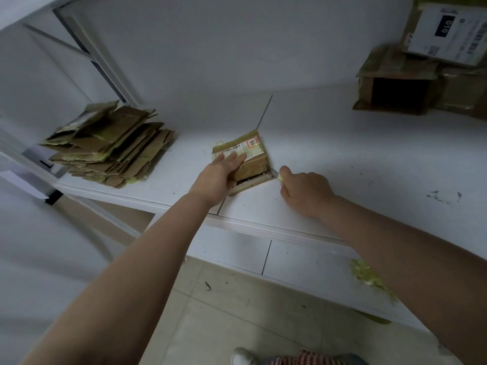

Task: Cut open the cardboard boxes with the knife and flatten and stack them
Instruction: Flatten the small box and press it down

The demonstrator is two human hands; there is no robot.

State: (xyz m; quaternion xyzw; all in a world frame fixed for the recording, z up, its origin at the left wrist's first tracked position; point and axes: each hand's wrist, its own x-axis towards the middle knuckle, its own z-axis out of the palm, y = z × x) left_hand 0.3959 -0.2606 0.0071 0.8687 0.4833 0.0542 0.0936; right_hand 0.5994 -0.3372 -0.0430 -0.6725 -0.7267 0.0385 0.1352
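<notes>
clearly, from my remote seat i saw both bare arms reaching over the white table (342, 143). the left hand (220, 175) lay on a small cardboard box (253, 160) near the table's front edge, with the fingers stretched straight over its top and the white label, pressing it down; the thumb was hidden at the near side, so i could not tell if it gripped. the box was wrapped in yellowish tape, and its near end looked already open along the bottom, where a dark gap and a pale flap showed.

the right hand (305, 191) was just beside the box's near right corner, with fingers curled around the knife (276, 175). only a short pale blade and a bit of yellow handle came out of the fist, and the tip was touching or almost touching that corner; i could not tell which.

on the left part of the table stood a stack of flattened boxes (110, 146), untidy, with torn tape edges. at the far right were more boxes (400, 83), one with a dark open side, and a box with a white shipping label (448, 30) on top of them. a scrap of yellowish tape (369, 275) lay at the table's near edge, under my right forearm.
</notes>
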